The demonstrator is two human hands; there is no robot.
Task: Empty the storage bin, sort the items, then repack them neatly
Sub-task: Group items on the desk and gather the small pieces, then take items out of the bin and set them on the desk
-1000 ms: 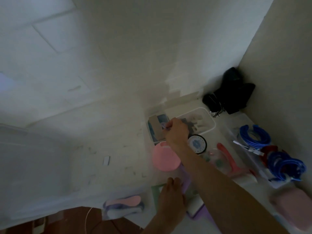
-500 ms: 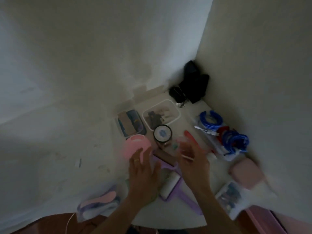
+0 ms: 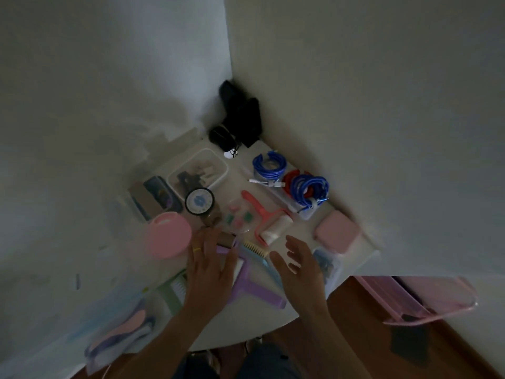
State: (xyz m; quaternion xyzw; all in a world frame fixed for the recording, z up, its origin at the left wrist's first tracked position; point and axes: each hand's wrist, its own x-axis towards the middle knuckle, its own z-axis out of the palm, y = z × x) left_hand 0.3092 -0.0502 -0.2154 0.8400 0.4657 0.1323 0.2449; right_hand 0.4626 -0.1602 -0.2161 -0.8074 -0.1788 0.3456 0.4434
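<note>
We see both hands empty, fingers spread: the left hand (image 3: 209, 265) over a purple lint roller (image 3: 252, 289), the right hand (image 3: 299, 265) beside it above the white surface (image 3: 246, 326). The pink storage bin (image 3: 420, 298) sits lower right, off the surface

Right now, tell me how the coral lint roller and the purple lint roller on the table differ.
The coral lint roller lies fully in view, beyond the right hand; the purple lint roller lies nearer, its head partly hidden under the left hand. The coral one's handle points away toward the walls; the purple one's handle points toward the table's near edge. Both carry a white roll and rest flat on the table.
</note>
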